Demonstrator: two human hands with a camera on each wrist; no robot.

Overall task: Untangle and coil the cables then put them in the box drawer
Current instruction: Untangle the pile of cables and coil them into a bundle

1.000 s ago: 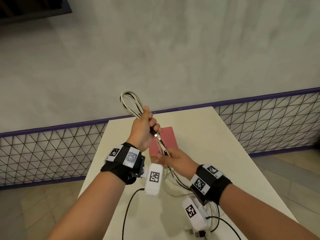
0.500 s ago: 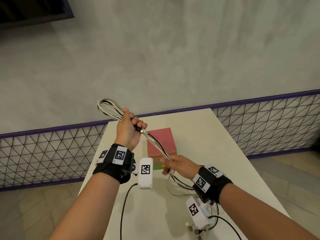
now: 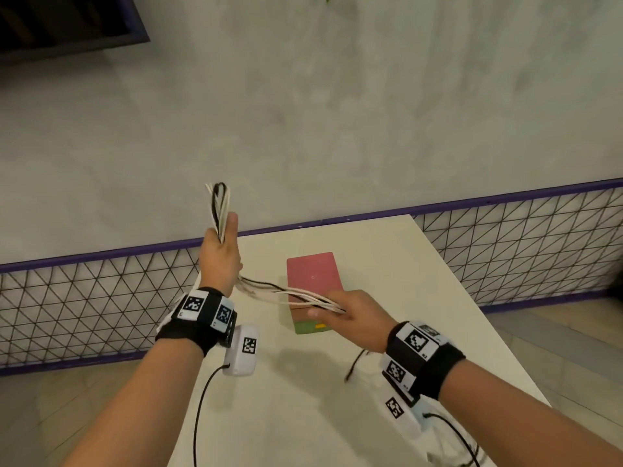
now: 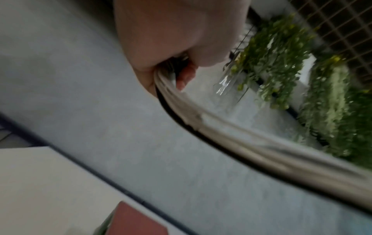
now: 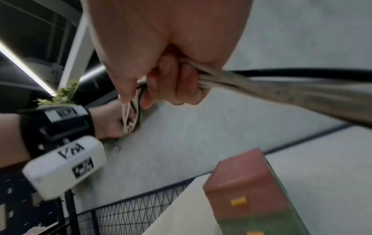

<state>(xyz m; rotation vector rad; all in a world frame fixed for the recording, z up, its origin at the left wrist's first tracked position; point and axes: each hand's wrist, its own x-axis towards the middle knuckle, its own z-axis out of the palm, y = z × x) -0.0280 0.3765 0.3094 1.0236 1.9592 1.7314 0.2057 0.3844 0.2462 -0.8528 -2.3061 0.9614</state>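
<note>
A bundle of white and black cables (image 3: 286,293) stretches between my two hands above the white table (image 3: 397,264). My left hand (image 3: 220,254) grips one end, and a loop of cable (image 3: 219,203) sticks up past its fingers. My right hand (image 3: 340,310) grips the other end of the cables (image 5: 211,81) over the front of the box. The left wrist view shows the cables (image 4: 221,127) running out of the closed left hand (image 4: 177,63). The red box (image 3: 313,281) with a green lower drawer (image 3: 312,327) and yellow handle stands mid-table, drawers closed.
A loose black cable end (image 3: 354,365) hangs under my right wrist. A purple-framed wire mesh fence (image 3: 84,298) runs behind and beside the table. Grey wall behind; green plants (image 4: 281,63) hang above.
My left hand turned upright and moved left; my right hand slid right along the cables, pulling the bundle into a longer, flatter stretch over the box.
</note>
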